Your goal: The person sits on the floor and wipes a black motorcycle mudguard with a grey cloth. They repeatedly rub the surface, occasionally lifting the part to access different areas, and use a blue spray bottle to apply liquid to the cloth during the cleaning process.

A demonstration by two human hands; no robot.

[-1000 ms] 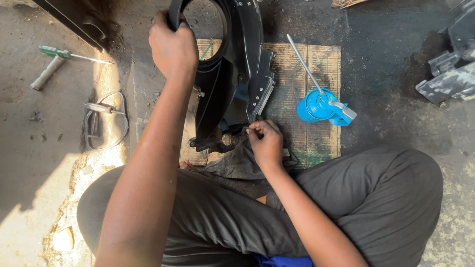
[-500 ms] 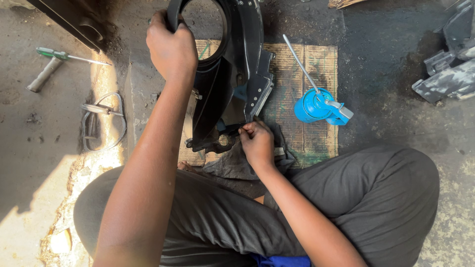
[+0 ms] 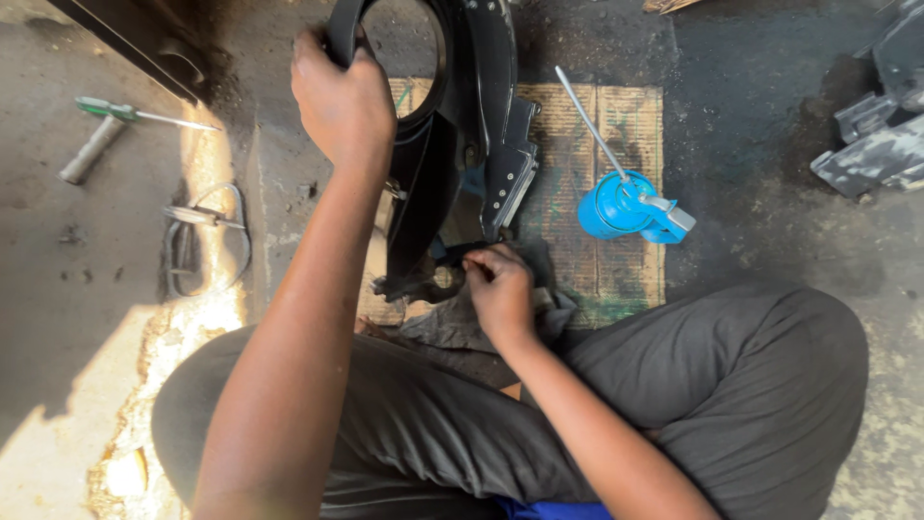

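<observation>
A large black metal bracket with a round opening [image 3: 481, 125] stands upright on a woven mat [image 3: 630, 125] in front of my crossed legs. My left hand [image 3: 337, 96] grips its upper rim at the ring. My right hand [image 3: 496, 289] is at the bracket's lower end, fingers pinched together on something small there; what it pinches is hidden. A dark rag [image 3: 452, 323] lies under that hand.
A blue oil can with a long spout [image 3: 621, 202] stands on the mat to the right. A green-handled screwdriver [image 3: 130, 113] and a grey handle [image 3: 87, 154] lie at the left, near a wire loop [image 3: 202, 241]. Grey metal parts [image 3: 881, 135] sit at the far right.
The view has shifted slightly. My right hand has stayed at the bracket's lower end with small finger movements; my left hand keeps its grip on the rim.
</observation>
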